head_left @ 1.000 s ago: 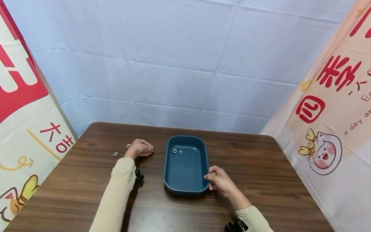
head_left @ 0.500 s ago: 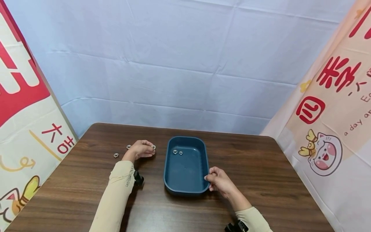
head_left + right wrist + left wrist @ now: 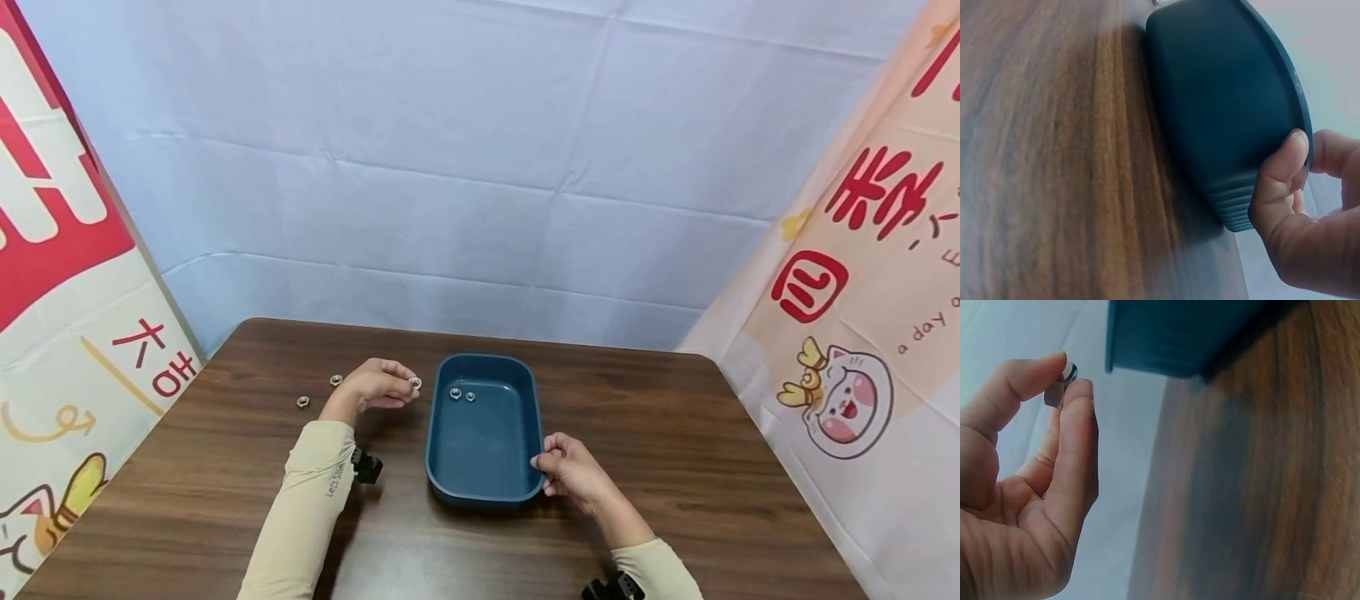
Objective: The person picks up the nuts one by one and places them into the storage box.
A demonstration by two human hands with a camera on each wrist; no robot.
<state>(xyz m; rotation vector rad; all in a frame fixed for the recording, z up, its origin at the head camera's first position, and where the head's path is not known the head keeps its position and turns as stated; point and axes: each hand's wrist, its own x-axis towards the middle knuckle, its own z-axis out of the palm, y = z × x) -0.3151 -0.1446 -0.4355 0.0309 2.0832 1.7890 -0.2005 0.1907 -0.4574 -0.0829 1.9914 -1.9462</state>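
My left hand pinches a shiny metal nut between thumb and fingertips, just left of a dark blue rectangular tray. In the left wrist view the nut is partly covered by the fingertips, with the tray's wall above and to the right of it. My right hand grips the tray's rim at its near right side, the rim between thumb and fingers in the right wrist view. Inside the tray, toward its far left, lie a larger nut and a smaller nut.
Two more nuts rest on the brown wooden table behind and left of my left forearm: one nut and another nut. A pale cloth hangs behind the table, with printed banners at both sides.
My left hand has moved to the right with the nut, closer to the tray's left rim. My right hand keeps its hold and the tray stays in place.
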